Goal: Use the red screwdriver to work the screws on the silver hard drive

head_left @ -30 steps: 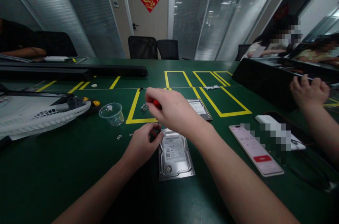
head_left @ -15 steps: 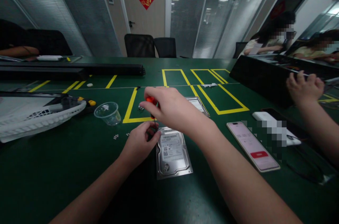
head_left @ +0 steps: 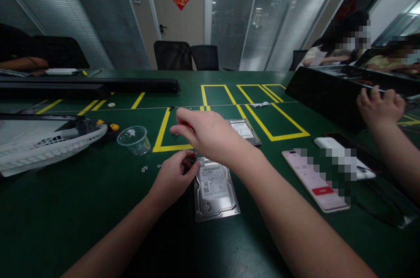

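Note:
A silver hard drive [head_left: 219, 201] with a white label lies flat on the green table in front of me. Above its far left corner, my right hand [head_left: 210, 132] is closed round a screwdriver [head_left: 194, 153]. Its red handle is mostly hidden by my fingers, and the thin shaft points down. My left hand [head_left: 172, 175] is closed in a pinch at that same corner, beside the screwdriver's tip; what the fingers hold there is hidden. Behind my right hand lies a second hard drive [head_left: 244, 131], partly covered. Several small screws [head_left: 144, 169] lie left of my left hand.
A clear plastic cup [head_left: 134, 140] and a white basket [head_left: 65, 149] stand to the left. On the right lie a phone [head_left: 311, 181] and a white device [head_left: 337, 155] with a cable. Another person's hand [head_left: 382, 107] touches a black computer case [head_left: 328, 98].
My right hand has turned slightly on the screwdriver, so less of the red handle shows. My left hand and the near hard drive keep their places; the view shifts slightly.

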`<state>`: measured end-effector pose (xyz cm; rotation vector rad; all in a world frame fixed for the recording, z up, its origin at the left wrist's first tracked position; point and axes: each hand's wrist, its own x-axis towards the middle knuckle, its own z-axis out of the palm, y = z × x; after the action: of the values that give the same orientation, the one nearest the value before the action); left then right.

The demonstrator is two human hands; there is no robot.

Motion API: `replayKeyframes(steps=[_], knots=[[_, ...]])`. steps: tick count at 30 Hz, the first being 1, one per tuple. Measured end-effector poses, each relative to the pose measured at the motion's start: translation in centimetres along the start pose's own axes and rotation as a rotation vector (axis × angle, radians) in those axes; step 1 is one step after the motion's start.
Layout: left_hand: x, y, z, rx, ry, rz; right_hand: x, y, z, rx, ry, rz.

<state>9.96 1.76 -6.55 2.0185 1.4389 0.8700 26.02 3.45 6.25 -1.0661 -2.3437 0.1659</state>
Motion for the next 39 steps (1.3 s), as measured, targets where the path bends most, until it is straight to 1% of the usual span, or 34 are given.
replayKeyframes(steps=[2, 4, 6, 10, 14, 16, 18, 23, 25, 30, 32, 34, 36, 39], knots=[[0.0, -0.1, 0.0, -0.003, 0.017, 0.012, -0.1, -0.2, -0.3, 0.071, -0.021, -0.008], [0.0, -0.1, 0.0, -0.003, 0.028, 0.021, -0.3, -0.5, -0.6, 0.122, -0.075, 0.039], [0.0, -0.2, 0.0, 0.002, 0.021, 0.019, -0.3, -0.5, -0.8, 0.104, -0.102, 0.078], [0.1, -0.1, -0.1, 0.020, -0.017, -0.024, -0.2, -0.2, -0.7, 0.042, -0.046, 0.044], [0.1, 0.0, -0.1, 0.011, -0.051, -0.066, 0.1, 0.1, -0.4, -0.013, 0.024, 0.049], [0.1, 0.0, -0.1, 0.003, -0.055, -0.074, 0.2, 0.2, -0.2, -0.034, 0.057, 0.038], [0.0, 0.0, -0.1, 0.004, -0.056, -0.067, 0.2, 0.2, 0.0, -0.031, 0.061, 0.014], [0.0, 0.0, -0.2, 0.000, -0.062, -0.045, 0.0, 0.4, 0.1, -0.026, 0.024, 0.000], [0.0, 0.1, -0.2, -0.007, -0.059, -0.049, 0.0, 0.3, 0.0, -0.007, -0.010, 0.002], [0.0, 0.1, -0.1, 0.003, -0.031, -0.041, -0.2, -0.4, -0.9, 0.016, -0.082, 0.020], [0.0, 0.0, -0.1, 0.006, -0.027, -0.040, -0.3, -0.6, -1.4, 0.051, -0.130, 0.064], [-0.1, 0.0, 0.0, 0.007, -0.033, -0.045, -0.3, -0.7, -1.7, 0.041, -0.144, 0.090], [0.0, -0.1, 0.0, 0.007, -0.041, -0.050, -0.3, -0.6, -1.8, 0.010, -0.121, 0.089], [0.0, -0.1, 0.0, 0.003, -0.052, -0.054, -0.2, -0.4, -1.5, -0.063, -0.051, 0.085]])
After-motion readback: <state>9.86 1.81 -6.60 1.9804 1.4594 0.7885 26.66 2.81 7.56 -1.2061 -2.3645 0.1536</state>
